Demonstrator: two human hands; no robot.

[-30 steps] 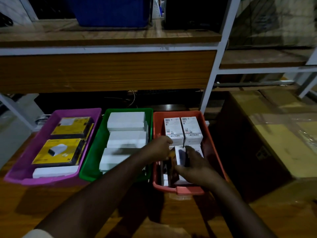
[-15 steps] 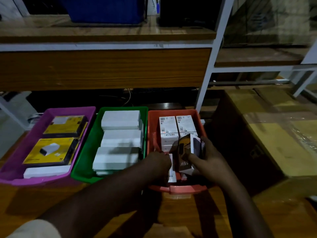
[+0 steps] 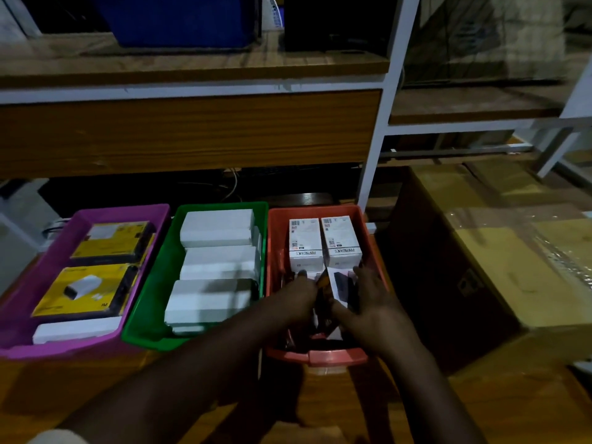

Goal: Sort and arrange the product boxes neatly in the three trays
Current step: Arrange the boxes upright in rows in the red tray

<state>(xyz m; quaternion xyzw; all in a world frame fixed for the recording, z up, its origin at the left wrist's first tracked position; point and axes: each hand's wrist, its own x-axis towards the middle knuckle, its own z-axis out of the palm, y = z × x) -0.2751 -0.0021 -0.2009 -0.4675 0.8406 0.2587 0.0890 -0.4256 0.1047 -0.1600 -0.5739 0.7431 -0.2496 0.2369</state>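
Three trays stand side by side on the wooden table. The purple tray (image 3: 19, 315) holds two yellow boxes (image 3: 86, 291) and a white box. White boxes (image 3: 217, 232) fill the green tray (image 3: 147, 302). The orange tray (image 3: 320, 355) has two white product boxes (image 3: 323, 241) at its far end. In its near half, my left hand (image 3: 298, 299) and my right hand (image 3: 374, 302) press from both sides on a small dark-and-white product box (image 3: 338, 286) standing on edge. More boxes lie hidden under my hands.
A wooden shelf on a white metal frame (image 3: 374, 155) hangs over the trays. A large taped cardboard carton (image 3: 499, 251) sits right beside the orange tray. A blue bin (image 3: 182, 17) stands on the upper shelf.
My right hand has lowered the dark-and-white box back into the orange tray. My left hand has come up against its other side.
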